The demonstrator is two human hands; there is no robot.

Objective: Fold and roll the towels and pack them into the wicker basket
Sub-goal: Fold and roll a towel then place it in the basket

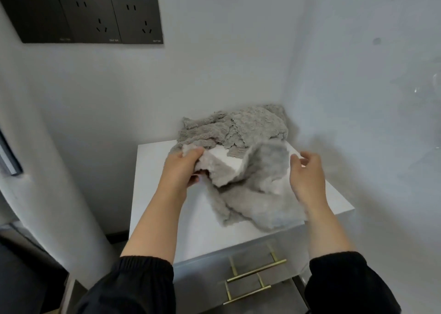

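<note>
Status: early, nothing packed as far as I can see.

- Left hand (181, 168) has fingers closed on an edge of the near towel (250, 194), pinching the pale fluffy cloth and lifting it off the cabinet top (162, 194).
- Right hand (306, 177) is open, fingers loosely curled, beside the towel's right edge. Whether it touches the cloth, can't tell. It holds nothing clearly.
- Near towel: grey, crumpled, partly lifted at the left, the rest slumped on the white cabinet top toward the near right edge. No fold lines, no roll started.
- Second towel (238, 127): grey, ridged texture, bunched in a heap at the far side of the top, against the wall corner. Untouched, not folded. The near towel overlaps its front edge.
- Wicker basket: not in view. Can't say where it is or if anything is in it.
- Below the top: drawers with brass handles (256, 270). Far left on the wall, a dark socket panel (88, 15).

Judgement: still at the spread-out stage for towel one. Left to do: flatten, fold, roll it, repeat for the ridged one, then pack both.
</note>
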